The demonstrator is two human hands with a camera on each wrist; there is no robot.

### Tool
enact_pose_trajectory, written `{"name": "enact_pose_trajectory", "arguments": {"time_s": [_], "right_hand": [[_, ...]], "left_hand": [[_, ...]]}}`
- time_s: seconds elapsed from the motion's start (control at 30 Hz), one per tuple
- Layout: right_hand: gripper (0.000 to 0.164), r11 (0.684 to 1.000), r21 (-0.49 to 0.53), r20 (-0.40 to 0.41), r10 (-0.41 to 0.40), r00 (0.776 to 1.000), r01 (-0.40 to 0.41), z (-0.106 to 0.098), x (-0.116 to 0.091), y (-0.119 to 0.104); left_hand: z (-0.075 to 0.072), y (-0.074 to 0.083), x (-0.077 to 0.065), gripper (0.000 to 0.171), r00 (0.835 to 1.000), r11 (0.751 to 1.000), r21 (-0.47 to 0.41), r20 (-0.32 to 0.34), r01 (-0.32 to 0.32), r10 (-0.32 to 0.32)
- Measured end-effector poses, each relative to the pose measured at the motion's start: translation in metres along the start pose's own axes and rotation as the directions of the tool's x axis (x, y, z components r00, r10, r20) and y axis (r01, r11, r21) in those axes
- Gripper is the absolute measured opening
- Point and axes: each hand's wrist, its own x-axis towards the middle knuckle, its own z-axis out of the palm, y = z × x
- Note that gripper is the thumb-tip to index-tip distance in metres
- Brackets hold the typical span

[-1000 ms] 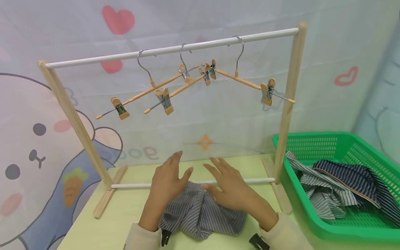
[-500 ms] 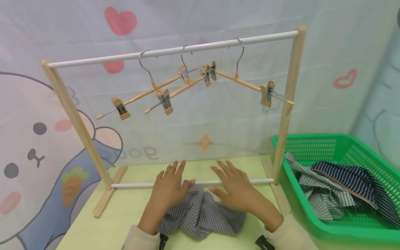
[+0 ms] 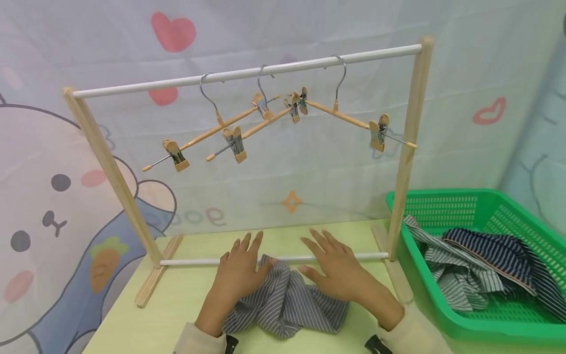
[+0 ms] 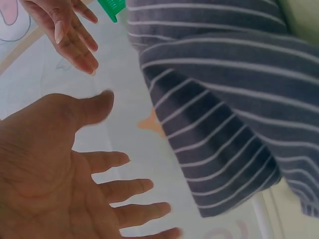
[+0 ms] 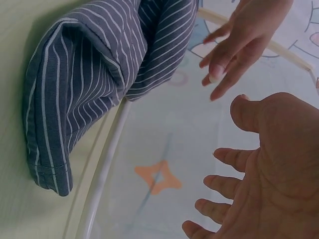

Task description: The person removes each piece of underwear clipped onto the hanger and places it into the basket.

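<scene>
A grey cloth with white stripes (image 3: 287, 305) lies crumpled on the pale yellow table (image 3: 128, 322), between and below the two hands. My left hand (image 3: 240, 270) is held over its left side, fingers spread and holding nothing. Over the cloth's right side is my right hand (image 3: 336, 270), likewise with spread fingers and nothing in its grasp. Both wrist views show the palms apart from the cloth: the left palm (image 4: 55, 174) beside its folds (image 4: 214, 99), the right palm (image 5: 284, 164) across from the striped cloth (image 5: 99, 64).
A wooden rack with a white top rail (image 3: 300, 66) stands behind the hands. Several clips sit on three hangers, including the right one (image 3: 349, 118). At right, a green basket (image 3: 442, 314) contains striped cloths (image 3: 491, 255). The rack's lower white bar (image 3: 194, 262) runs behind the cloth.
My hands have moved slightly apart, and their fingers have spread and lowered. The striped cloth has stayed about where it was. The head view has shifted a little.
</scene>
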Motion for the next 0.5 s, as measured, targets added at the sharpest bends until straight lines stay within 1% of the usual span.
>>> {"name": "enact_pose_trajectory", "arguments": {"time_s": [0.1, 0.23, 0.4, 0.5], "right_hand": [[0.061, 1.000, 0.009, 0.000, 0.001, 1.000, -0.001, 0.000, -0.001, 0.001], [0.061, 1.000, 0.013, 0.001, -0.009, 1.000, 0.009, 0.001, -0.002, 0.001], [0.061, 1.000, 0.019, 0.022, -0.025, 0.999, 0.025, 0.004, -0.004, -0.001], [0.061, 0.999, 0.019, 0.034, -0.026, 0.999, 0.026, 0.005, -0.004, -0.002]], "left_hand": [[0.002, 0.000, -0.003, 0.078, 0.998, 0.999, -0.035, 0.057, 0.013, -0.011], [0.008, 0.000, -0.007, 0.085, 0.991, 0.997, -0.079, 0.133, 0.013, -0.002], [0.014, 0.004, -0.011, 0.087, 0.986, 0.993, -0.115, 0.167, 0.009, 0.010], [0.016, 0.007, -0.012, 0.088, 0.982, 0.994, -0.106, 0.187, -0.006, 0.026]]}}
